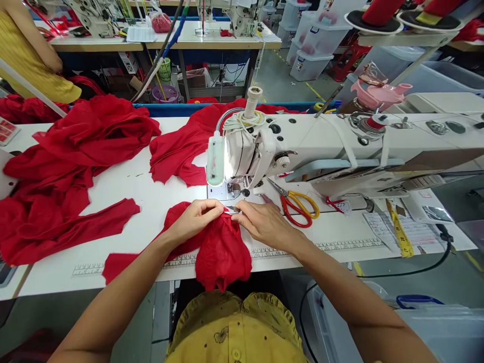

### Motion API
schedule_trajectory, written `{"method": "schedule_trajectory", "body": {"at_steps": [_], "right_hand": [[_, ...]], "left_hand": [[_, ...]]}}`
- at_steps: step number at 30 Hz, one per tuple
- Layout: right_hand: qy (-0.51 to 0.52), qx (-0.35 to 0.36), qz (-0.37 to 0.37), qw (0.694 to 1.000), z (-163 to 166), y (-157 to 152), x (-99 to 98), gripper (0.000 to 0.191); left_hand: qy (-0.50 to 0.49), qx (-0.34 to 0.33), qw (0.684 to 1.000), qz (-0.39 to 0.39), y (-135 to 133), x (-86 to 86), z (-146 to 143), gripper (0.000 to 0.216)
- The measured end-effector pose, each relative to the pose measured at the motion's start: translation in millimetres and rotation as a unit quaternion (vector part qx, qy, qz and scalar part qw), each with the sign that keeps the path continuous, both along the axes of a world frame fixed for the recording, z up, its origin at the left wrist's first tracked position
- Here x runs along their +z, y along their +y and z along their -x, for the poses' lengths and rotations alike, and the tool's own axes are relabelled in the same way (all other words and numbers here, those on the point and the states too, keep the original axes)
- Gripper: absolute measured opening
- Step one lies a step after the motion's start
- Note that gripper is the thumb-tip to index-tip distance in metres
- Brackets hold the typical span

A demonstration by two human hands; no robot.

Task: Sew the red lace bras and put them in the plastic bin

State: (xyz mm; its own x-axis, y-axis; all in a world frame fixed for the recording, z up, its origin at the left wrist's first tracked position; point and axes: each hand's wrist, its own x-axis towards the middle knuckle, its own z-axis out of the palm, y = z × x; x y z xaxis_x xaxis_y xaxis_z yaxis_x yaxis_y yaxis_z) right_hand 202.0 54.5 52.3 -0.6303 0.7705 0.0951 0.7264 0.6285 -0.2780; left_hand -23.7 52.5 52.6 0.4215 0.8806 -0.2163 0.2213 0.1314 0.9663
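My left hand (200, 216) is closed, with thumb and fingers pinching the gathered edge of a red cloth piece (223, 254). The cloth hangs over the table's front edge, and a strip of it runs left beneath my left forearm. Opposite, my right hand (262, 224) is closed round a small metal tool (231, 209), which looks like thread snips; its tip meets the cloth by my left fingers. Most of the tool is hidden in the hand. Both hands are just in front of the sewing machine (249, 151), whose presser foot (234, 189) is lit by a lamp (216, 159).
Large scissors (298, 204) with red and yellow handles lie right of my right hand. Red fabric (75, 151) is heaped on the left, with more red cloth (185, 146) behind the needle. A yellow tape measure (400, 229) lies on papers at right. Another person (34, 50) is at upper left.
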Motion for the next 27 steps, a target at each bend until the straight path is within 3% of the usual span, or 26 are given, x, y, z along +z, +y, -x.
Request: {"method": "schedule_trajectory", "body": {"at_steps": [6,17,19,23,27], "right_hand": [[-0.005,-0.015,0.021,1.000,-3.1,-1.6,4.6,0.034],[0.013,0.021,-0.027,0.999,-1.3,0.1,-1.8,0.047],[-0.005,-0.001,-0.047,0.999,-5.1,1.6,-3.5,0.048],[-0.128,-0.119,-0.110,0.979,-18.4,8.9,-10.5,0.047],[-0.165,-0.163,-0.169,0.958,-28.5,10.4,-11.4,0.031]], "left_hand": [[0.003,-0.001,1.000,-0.003,0.0,0.3,0.1,0.035],[0.012,-0.011,1.000,-0.009,0.4,1.4,-0.3,0.034],[0.017,-0.012,1.000,-0.011,0.3,2.2,0.0,0.034],[0.015,-0.011,1.000,-0.018,0.1,2.4,0.3,0.034],[0.012,-0.021,0.999,-0.027,0.1,1.5,1.3,0.033]]}}
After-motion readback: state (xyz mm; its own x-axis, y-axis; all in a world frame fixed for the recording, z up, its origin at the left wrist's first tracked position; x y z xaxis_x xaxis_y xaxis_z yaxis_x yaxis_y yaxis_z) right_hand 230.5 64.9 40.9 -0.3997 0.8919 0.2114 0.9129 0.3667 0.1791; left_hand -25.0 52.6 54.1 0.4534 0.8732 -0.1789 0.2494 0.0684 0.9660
